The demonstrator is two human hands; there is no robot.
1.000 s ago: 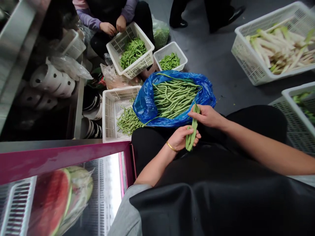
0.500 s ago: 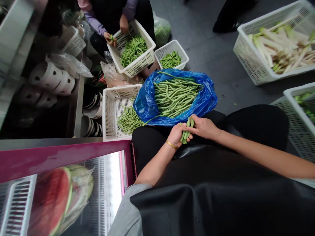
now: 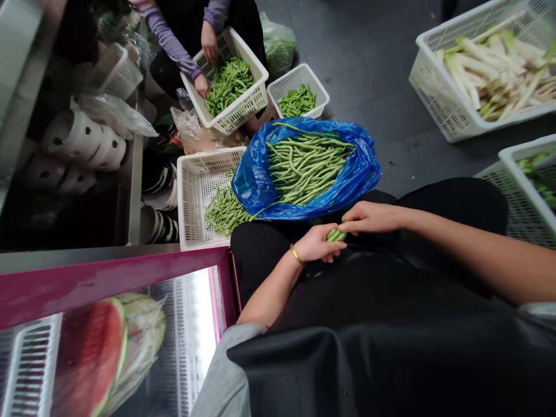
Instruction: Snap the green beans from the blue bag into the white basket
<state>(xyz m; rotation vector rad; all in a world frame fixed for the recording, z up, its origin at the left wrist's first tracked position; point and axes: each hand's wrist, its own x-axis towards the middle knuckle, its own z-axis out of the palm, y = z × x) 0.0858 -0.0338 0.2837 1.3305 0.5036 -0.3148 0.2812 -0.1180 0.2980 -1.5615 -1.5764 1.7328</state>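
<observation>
My left hand (image 3: 319, 242), with a gold bracelet at the wrist, is closed around a small bunch of short green bean pieces (image 3: 335, 236) above my lap. My right hand (image 3: 369, 218) meets it from the right, its thumb and fingertips pinched at the ends of the same pieces. Just beyond both hands, a blue plastic bag (image 3: 254, 179) lies open, full of long green beans (image 3: 308, 165). Left of the bag stands a white basket (image 3: 191, 197) with a heap of cut bean pieces (image 3: 226, 211).
Across from me a person in purple sleeves (image 3: 167, 37) has both hands in a white basket (image 3: 243, 113) of green peppers. A smaller pepper basket (image 3: 321, 98) stands beside it. White baskets (image 3: 456, 124) hold pale stalks at right. A glass-topped case with watermelon (image 3: 87, 353) is lower left.
The bean bunch has turned in my left hand and now shows mostly end-on. My right hand has shifted slightly rightward. The other person's hand has lowered into the pepper basket.
</observation>
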